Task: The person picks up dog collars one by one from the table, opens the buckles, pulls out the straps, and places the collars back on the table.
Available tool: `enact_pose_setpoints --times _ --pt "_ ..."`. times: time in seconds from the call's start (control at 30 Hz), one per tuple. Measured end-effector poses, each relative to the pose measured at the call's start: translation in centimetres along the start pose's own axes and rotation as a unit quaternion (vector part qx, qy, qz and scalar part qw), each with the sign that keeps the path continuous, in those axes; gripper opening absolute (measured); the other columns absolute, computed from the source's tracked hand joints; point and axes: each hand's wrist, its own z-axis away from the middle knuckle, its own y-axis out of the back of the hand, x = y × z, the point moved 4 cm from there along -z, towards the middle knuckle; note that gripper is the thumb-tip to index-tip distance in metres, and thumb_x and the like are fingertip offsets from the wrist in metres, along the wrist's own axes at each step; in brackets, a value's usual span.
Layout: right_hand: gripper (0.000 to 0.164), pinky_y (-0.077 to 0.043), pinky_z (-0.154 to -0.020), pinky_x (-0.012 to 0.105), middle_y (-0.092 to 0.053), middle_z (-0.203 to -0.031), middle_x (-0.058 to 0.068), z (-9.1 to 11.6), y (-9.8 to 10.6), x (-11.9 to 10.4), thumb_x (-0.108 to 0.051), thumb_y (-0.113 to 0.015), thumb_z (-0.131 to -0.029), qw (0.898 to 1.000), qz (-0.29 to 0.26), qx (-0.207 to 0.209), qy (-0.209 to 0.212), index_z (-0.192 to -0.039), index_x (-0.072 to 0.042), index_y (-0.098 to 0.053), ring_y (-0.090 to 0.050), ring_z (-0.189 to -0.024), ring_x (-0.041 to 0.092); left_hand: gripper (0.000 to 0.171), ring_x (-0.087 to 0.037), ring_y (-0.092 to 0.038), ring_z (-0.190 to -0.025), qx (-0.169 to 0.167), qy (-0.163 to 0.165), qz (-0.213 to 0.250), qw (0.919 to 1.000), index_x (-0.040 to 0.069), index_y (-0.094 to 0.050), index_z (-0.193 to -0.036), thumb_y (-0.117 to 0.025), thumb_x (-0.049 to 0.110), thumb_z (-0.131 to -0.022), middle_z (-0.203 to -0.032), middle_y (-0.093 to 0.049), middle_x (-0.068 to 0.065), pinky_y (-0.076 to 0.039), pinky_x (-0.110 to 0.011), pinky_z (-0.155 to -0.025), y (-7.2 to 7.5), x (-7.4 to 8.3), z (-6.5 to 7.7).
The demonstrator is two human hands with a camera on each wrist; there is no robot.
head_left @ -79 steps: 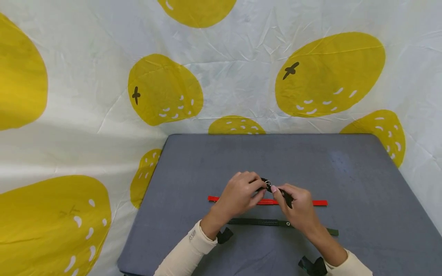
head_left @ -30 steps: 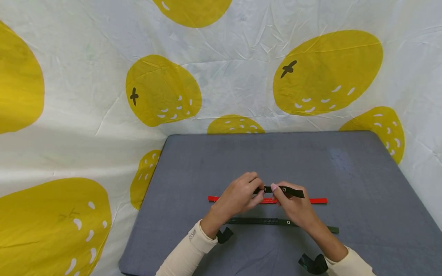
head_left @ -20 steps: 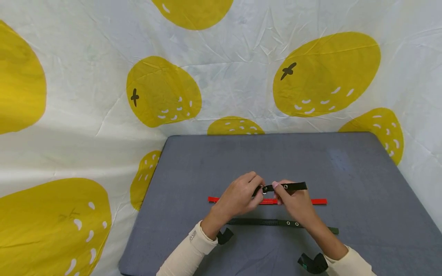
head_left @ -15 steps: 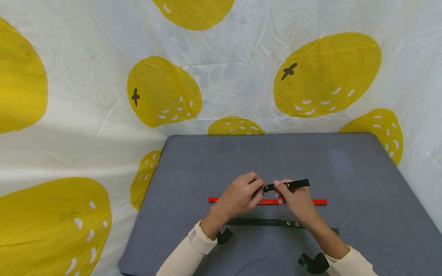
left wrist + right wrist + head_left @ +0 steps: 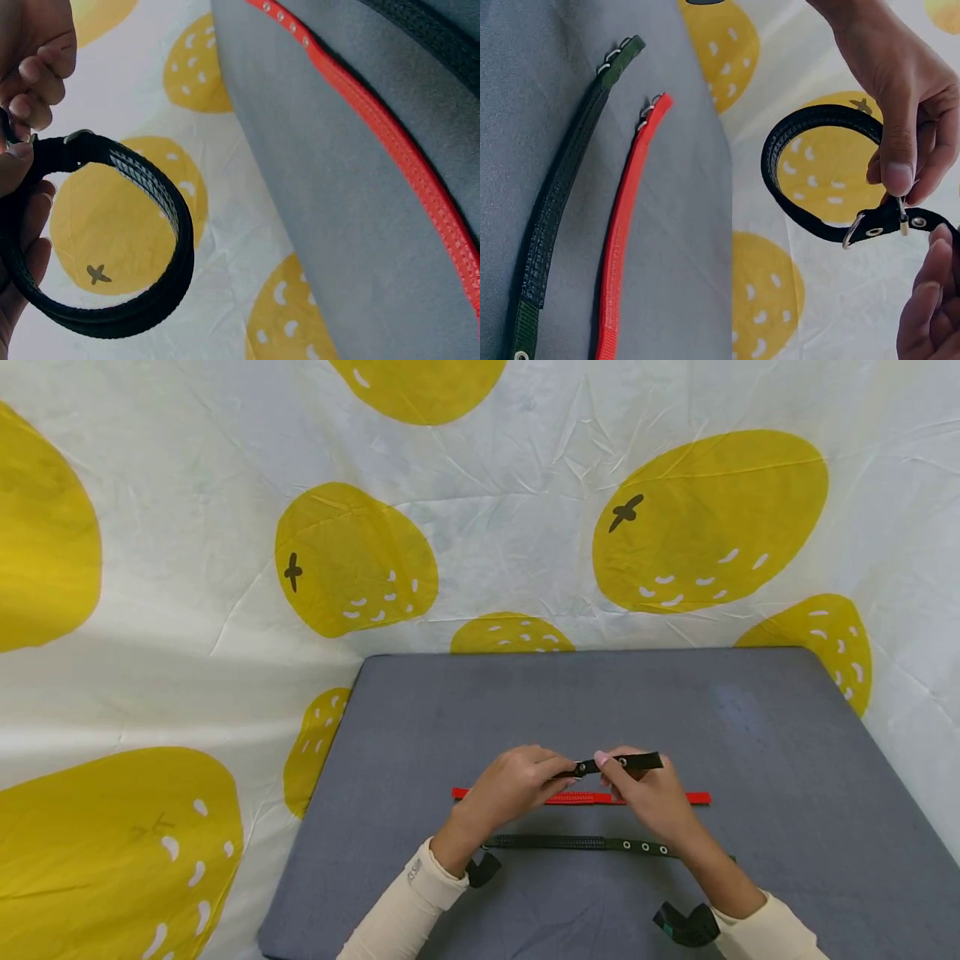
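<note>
A black collar [image 5: 643,761] is held above the table, bent into a loop. My left hand [image 5: 516,783] pinches it at the metal buckle [image 5: 904,216]; its thumb lies over the buckle in the right wrist view. My right hand [image 5: 651,800] pinches the strap between thumb and fingers, and the tail sticks out rightward past it. A D-ring [image 5: 852,231] hangs beside the buckle, and an eyelet [image 5: 919,222] shows just past it. The rounded loop [image 5: 184,240] is plain in the left wrist view. Whether the prong sits in an eyelet I cannot tell.
A red collar [image 5: 699,797] lies flat on the grey table [image 5: 465,702] beneath the hands. Nearer the person lies a dark green collar [image 5: 555,842] with eyelets. A white cloth [image 5: 510,552] with yellow fruit prints hangs behind and at the left.
The black strap's tail, bent downward in my right hand at first, now points straight out to the right. My left hand has flattened and dropped slightly.
</note>
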Motion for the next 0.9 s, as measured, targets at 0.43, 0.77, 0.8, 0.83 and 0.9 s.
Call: enact_pose_setpoints --times 0.43,0.77,0.8,0.83,0.9 --pt "0.005 -0.037 -0.043 0.024 -0.053 -0.06 0.001 0.4 -0.3 -3.2 -0.001 -0.065 -0.087 0.989 0.116 -0.002 0.092 -0.088 -0.006 -0.067 -0.042 -0.045 0.007 0.016 -0.004 -0.061 -0.082 0.003 -0.001 0.008 1.0 0.013 -0.07 -0.099 -0.069 0.024 -0.087 -0.095 -0.069 0.006 -0.047 -0.015 -0.078 0.0 -0.1 0.1" --pt "0.019 -0.038 -0.041 0.025 -0.059 -0.08 0.007 0.3 0.7 -0.8 0.004 -0.062 -0.088 0.992 0.044 -0.068 0.099 -0.105 -0.006 -0.063 -0.043 -0.046 0.009 0.023 -0.002 -0.061 -0.091 0.034 0.025 0.117 0.9923 0.011 -0.068 -0.106 -0.072 0.019 -0.084 -0.102 -0.067 0.003 -0.044 -0.009 -0.081 1.0 -0.4 0.1" --pt "0.02 -0.037 -0.041 0.025 -0.059 -0.079 0.007 0.3 0.8 -0.3 0.003 -0.061 -0.089 0.992 0.041 -0.07 0.094 -0.106 -0.007 -0.062 -0.043 -0.045 0.01 0.023 -0.002 -0.061 -0.092 0.037 0.028 0.128 0.9907 0.01 -0.068 -0.106 -0.072 0.019 -0.084 -0.102 -0.067 0.003 -0.044 -0.009 -0.082 1.1 -0.4 0.1" --pt "0.02 -0.036 -0.04 0.025 -0.059 -0.078 0.006 0.3 1.0 0.1 0.002 -0.06 -0.09 0.993 0.036 -0.073 0.088 -0.107 -0.009 -0.062 -0.042 -0.045 0.01 0.023 -0.001 -0.061 -0.094 0.039 0.031 0.136 0.9894 0.011 -0.068 -0.106 -0.072 0.019 -0.085 -0.103 -0.067 0.003 -0.044 -0.01 -0.083 1.2 -0.4 0.0" --pt "0.02 -0.036 -0.04 0.026 -0.059 -0.078 0.008 0.4 1.1 0.8 0.0 -0.058 -0.092 0.994 0.018 -0.08 0.074 -0.109 -0.009 -0.061 -0.045 -0.046 0.01 0.022 0.0 -0.06 -0.097 0.044 0.042 0.156 0.986 0.011 -0.068 -0.106 -0.07 0.02 -0.086 -0.105 -0.067 0.003 -0.044 -0.011 -0.085 1.4 -0.5 0.0"
